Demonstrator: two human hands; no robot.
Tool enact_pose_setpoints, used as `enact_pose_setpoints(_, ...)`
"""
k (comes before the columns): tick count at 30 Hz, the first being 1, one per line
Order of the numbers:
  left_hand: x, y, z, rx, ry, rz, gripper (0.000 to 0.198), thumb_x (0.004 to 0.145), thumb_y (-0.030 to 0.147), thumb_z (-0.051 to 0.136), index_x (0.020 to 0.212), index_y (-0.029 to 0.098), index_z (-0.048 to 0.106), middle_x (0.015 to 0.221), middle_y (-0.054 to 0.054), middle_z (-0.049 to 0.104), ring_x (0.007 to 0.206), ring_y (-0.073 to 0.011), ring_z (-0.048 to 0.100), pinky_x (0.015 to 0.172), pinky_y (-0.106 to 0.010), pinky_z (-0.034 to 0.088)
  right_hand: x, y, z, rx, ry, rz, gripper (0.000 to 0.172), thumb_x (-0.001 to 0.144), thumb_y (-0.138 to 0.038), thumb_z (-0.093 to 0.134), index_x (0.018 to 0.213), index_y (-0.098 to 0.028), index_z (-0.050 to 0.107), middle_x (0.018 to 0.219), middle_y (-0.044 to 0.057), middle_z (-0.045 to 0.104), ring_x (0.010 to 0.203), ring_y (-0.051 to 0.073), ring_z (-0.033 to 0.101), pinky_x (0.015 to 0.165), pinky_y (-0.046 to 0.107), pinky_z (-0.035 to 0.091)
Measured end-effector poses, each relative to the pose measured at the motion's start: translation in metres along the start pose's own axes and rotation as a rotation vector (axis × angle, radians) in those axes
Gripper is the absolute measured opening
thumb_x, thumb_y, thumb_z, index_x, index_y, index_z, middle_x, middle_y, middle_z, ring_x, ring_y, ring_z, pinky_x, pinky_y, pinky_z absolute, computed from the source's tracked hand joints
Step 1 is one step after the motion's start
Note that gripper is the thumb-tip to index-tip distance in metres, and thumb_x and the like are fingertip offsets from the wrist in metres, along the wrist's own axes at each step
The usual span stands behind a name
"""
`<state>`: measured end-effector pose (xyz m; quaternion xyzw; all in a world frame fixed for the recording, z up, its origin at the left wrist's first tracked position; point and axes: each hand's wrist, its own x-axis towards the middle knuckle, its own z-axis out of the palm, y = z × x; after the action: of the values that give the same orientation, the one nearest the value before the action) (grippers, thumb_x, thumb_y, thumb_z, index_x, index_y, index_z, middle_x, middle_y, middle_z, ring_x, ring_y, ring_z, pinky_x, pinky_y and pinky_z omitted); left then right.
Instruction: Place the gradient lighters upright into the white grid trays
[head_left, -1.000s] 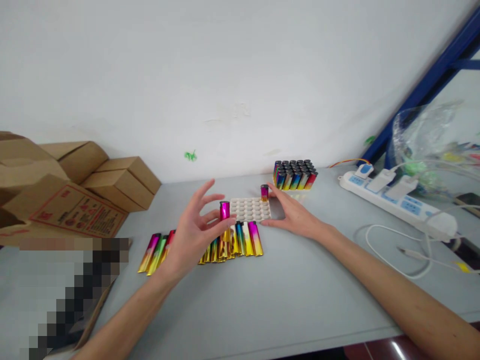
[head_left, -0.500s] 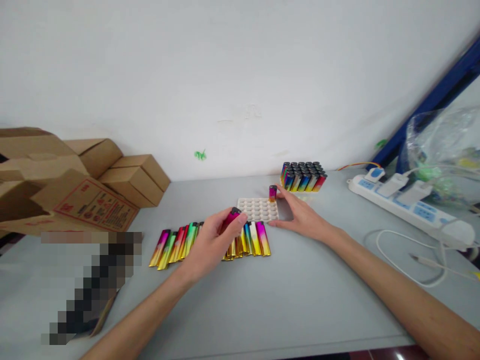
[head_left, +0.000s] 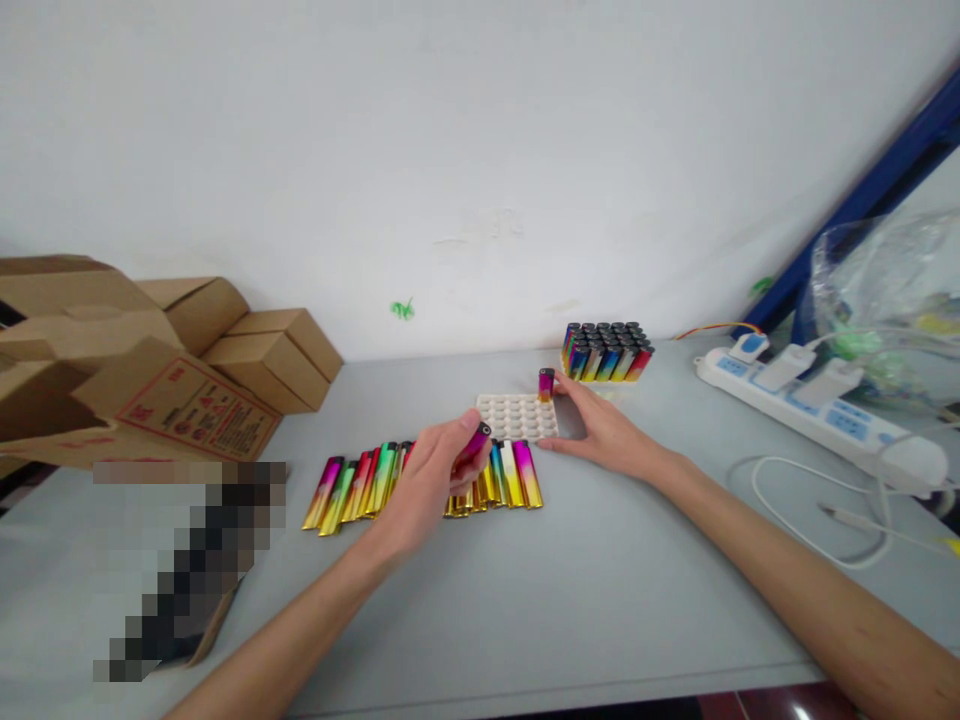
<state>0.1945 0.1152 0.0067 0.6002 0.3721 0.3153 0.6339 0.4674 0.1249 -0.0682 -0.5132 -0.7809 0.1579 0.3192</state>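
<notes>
My left hand [head_left: 431, 480] is closed round a magenta lighter [head_left: 475, 442], held just above a row of several shiny rainbow-coloured lighters [head_left: 367, 480] lying flat on the grey table. My right hand [head_left: 600, 430] rests with fingers spread against the right edge of a white tray [head_left: 514, 415] full of round holes. One magenta lighter [head_left: 546, 384] stands upright in the tray's far right corner, by my right fingertips.
A full block of upright lighters [head_left: 607, 352] stands behind the tray. Cardboard boxes [head_left: 172, 380] are stacked at the left. A white power strip [head_left: 810, 410] with plugs and cables lies at the right, beside a clear plastic bag [head_left: 885, 300]. A wall rises behind the table.
My left hand has closed on the magenta lighter it held upright with fingers spread, and has tipped it over and lowered it toward the row. My right hand has stayed at the tray.
</notes>
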Motion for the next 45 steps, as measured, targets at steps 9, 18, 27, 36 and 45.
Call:
enact_pose_setpoints(9,0.003,0.001,0.002,0.095,0.083,-0.032,0.049,0.098,0.052,0.037,0.060,0.022,0.037,0.053,0.005,0.026,0.051,-0.0122,0.023,0.050,-0.028,0.020,-0.001,0.003,0.001,0.007,-0.003,-0.005,0.101,0.086,-0.058,0.074,0.165,-0.026,0.020,0.158,0.018,0.047,0.140,0.039,0.052,0.117,0.062,0.042)
enact_pose_setpoints(18,0.000,-0.003,0.003,0.142,0.132,-0.062,0.047,0.096,0.054,0.040,0.061,0.022,0.042,0.056,0.005,0.030,0.051,-0.0133,0.027,0.049,-0.028,0.024,0.000,0.001,0.001,0.000,0.000,-0.014,0.100,0.087,-0.059,0.073,0.165,-0.025,0.021,0.157,0.019,0.048,0.141,0.038,0.052,0.117,0.059,0.042)
enact_pose_setpoints(27,0.007,0.001,0.003,-0.026,0.027,0.011,0.050,0.099,0.065,0.046,0.093,0.018,0.062,0.071,0.004,0.044,0.058,-0.0110,0.035,0.054,-0.025,0.030,0.002,0.002,0.001,0.024,0.001,-0.016,0.101,0.086,-0.056,0.075,0.164,-0.023,0.020,0.151,0.019,0.054,0.137,0.036,0.055,0.116,0.057,0.044)
enact_pose_setpoints(36,0.035,0.021,0.007,0.012,-0.020,0.137,0.025,0.093,0.039,0.072,0.108,0.019,0.066,0.099,-0.004,0.070,0.091,-0.0168,0.069,0.085,-0.032,0.056,0.004,0.000,0.003,0.062,0.025,-0.025,0.107,0.083,-0.051,0.081,0.165,-0.024,0.017,0.151,0.021,0.053,0.136,0.036,0.056,0.115,0.058,0.043)
enact_pose_setpoints(45,0.087,0.014,0.029,0.536,0.176,0.423,0.025,0.083,0.039,0.080,0.097,0.018,0.079,0.091,-0.005,0.079,0.082,-0.0192,0.073,0.080,-0.032,0.061,0.006,0.004,0.006,0.093,0.048,-0.100,0.105,0.084,-0.052,0.079,0.165,-0.021,0.019,0.157,0.022,0.046,0.144,0.037,0.048,0.118,0.058,0.040)
